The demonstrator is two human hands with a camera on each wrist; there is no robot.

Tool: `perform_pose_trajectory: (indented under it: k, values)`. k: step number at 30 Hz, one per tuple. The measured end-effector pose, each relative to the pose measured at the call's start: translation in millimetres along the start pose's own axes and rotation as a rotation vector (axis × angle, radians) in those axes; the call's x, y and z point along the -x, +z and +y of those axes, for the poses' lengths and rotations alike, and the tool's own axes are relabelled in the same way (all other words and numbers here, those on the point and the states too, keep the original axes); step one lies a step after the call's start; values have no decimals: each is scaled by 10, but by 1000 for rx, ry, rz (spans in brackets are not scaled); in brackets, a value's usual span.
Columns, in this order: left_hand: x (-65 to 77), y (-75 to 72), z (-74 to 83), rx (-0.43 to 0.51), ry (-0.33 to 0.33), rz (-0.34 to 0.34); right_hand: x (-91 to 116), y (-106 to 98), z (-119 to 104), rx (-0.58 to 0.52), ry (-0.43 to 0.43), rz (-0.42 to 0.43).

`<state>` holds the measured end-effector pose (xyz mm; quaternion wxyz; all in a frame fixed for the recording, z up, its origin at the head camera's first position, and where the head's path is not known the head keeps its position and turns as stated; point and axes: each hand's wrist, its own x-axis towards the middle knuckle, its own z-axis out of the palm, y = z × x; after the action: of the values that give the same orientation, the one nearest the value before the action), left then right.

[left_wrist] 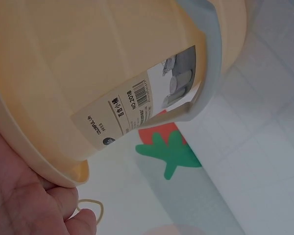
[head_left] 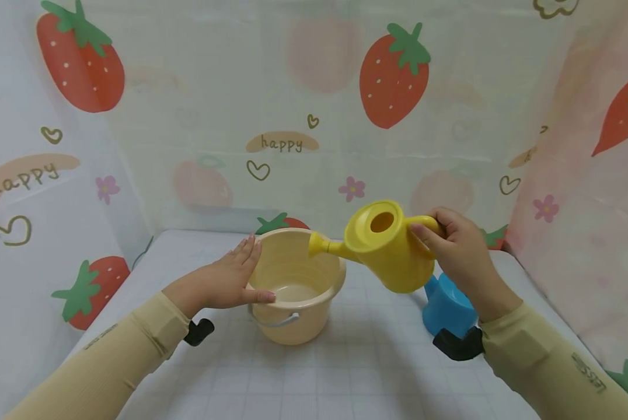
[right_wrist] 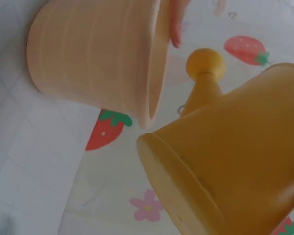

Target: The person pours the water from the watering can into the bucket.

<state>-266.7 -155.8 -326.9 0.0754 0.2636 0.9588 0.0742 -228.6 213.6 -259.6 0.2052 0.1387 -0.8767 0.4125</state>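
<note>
My right hand (head_left: 463,248) grips the handle of a yellow watering can (head_left: 404,265), held up to the right of a cream plastic bucket (head_left: 298,329). The can leans toward the bucket, its spout head (head_left: 318,244) over the right part of the bucket's opening. My left hand (head_left: 222,284) rests on the bucket's left rim, fingers fairly straight and thumb lying across the near edge. In the left wrist view, a printed label (left_wrist: 132,103) shows on the bucket's side. The bucket stands upright on the table, its inside floor partly visible.
A smaller blue container (head_left: 445,312) with a spout stands on the table (head_left: 366,361) at the right, partly hidden behind my right wrist. The bucket's pale carrying handle (head_left: 277,322) hangs down in front. Strawberry-printed sheets (head_left: 293,76) enclose the back and sides.
</note>
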Motion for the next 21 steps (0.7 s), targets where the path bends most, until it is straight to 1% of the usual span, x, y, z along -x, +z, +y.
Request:
perform_pose_trajectory:
  k: [3,8,14,21]
  values:
    - [3,4,-7,3,-1,-3,-26,10,-39,24,-13,-22]
    - [-10,18,-24,-11,10,4,-65,30,-71,61,-40,-37]
    - [-26,34,-40,-16,9,0,-104,54,-88,70,-73,-74]
    - [-28,19,-31,-23,8,-4,-125,58,-73,80,-58,-96]
